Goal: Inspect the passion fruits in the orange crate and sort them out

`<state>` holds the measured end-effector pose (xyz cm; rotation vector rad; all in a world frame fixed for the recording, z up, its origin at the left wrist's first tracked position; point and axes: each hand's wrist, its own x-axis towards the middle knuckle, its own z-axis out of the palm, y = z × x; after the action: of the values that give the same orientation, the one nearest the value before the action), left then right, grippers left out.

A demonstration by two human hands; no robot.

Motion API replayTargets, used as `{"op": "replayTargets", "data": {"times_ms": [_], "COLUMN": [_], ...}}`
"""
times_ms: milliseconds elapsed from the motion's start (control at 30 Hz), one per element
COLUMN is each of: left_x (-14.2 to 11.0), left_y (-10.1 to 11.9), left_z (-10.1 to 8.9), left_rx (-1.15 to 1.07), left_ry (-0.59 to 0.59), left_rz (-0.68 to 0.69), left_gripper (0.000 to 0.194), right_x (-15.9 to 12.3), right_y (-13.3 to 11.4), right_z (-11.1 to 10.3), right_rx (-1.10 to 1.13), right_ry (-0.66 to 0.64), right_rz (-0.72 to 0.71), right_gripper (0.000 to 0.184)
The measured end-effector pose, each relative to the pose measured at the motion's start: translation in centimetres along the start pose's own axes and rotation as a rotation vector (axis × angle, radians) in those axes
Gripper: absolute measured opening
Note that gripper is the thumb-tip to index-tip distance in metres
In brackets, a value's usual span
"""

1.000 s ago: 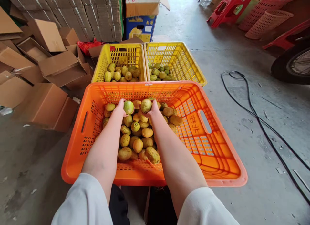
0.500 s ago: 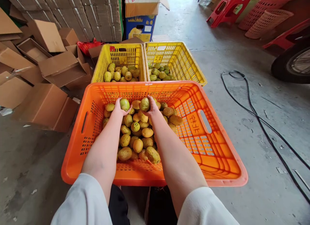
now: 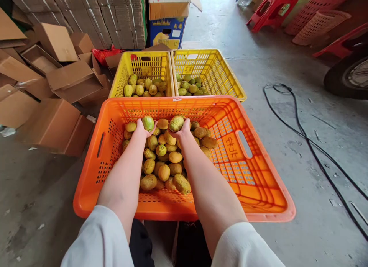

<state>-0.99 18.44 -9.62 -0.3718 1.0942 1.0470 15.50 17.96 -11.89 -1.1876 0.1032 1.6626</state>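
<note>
Both my arms reach into a big orange crate [image 3: 258, 182] holding a heap of several yellow-green fruits [image 3: 163, 159]. My left hand [image 3: 140, 130] is closed round a green fruit [image 3: 148, 123] held above the heap. My right hand [image 3: 181, 131] grips a yellowish-green fruit [image 3: 176, 123] beside it. Both hands are near the crate's far wall. Beyond that wall stand two yellow crates: the left yellow crate [image 3: 123, 71] and the right yellow crate [image 3: 224, 73], each with several similar fruits inside.
Brown cardboard boxes [image 3: 54, 125] lie piled on the left, with flat stacks behind. A blue and brown carton [image 3: 166, 22] stands at the back. A black cable [image 3: 310, 144] runs over the concrete floor on the right. Red stools [image 3: 270, 8], pink baskets [image 3: 319, 27] and a wheel [image 3: 347, 77] are at the far right.
Both hands have risen slightly with their fruits and moved a little toward the far wall. The right hand has turned its fruit onto its side.
</note>
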Motion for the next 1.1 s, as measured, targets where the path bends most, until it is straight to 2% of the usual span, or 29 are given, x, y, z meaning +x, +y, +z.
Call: {"op": "replayTargets", "data": {"times_ms": [133, 233, 333, 467, 633, 833, 900, 1033, 1100], "left_x": [0.1, 0.1, 0.0, -0.1, -0.2, -0.1, 0.0, 0.0, 0.0], "left_y": [0.0, 0.1, 0.1, 0.0, -0.3, -0.1, 0.2, 0.5, 0.3], "left_z": [0.1, 0.0, 0.1, 0.2, 0.3, 0.3, 0.0, -0.2, -0.1], "left_rx": [0.06, 0.157, 0.193, 0.215, 0.232, 0.296, 0.309, 0.308, 0.298], "left_ry": [0.087, 0.106, 0.062, 0.017, 0.067, 0.136, 0.119, -0.027, -0.054], "left_rz": [0.012, -0.043, -0.014, -0.021, -0.067, 0.044, 0.042, -0.026, -0.036], "left_gripper": [0.025, 0.031, 0.036, 0.033, 0.027, 0.037, 0.038, 0.03, 0.027], "right_x": [-0.6, -0.9, -1.1, -1.2, -1.5, -1.6, -1.7, -1.6, -1.5], "right_y": [-0.1, -0.1, -0.1, -0.2, -0.2, 0.1, 0.2, 0.1, 0.0], "right_z": [0.3, 0.5, 0.6, 0.7, 0.8, 1.3, 1.4, 1.3, 1.2], "right_rx": [0.114, 0.106, 0.105, 0.069, -0.056, -0.065, -0.067, -0.023, -0.012], "right_ry": [0.113, 0.11, 0.086, 0.093, 0.073, 0.022, 0.012, 0.038, 0.055], "right_rz": [0.083, 0.11, 0.136, 0.129, 0.131, 0.062, 0.063, 0.064, 0.079], "right_gripper": [0.037, 0.041, 0.045, 0.04, 0.045, 0.032, 0.032, 0.031, 0.033]}}
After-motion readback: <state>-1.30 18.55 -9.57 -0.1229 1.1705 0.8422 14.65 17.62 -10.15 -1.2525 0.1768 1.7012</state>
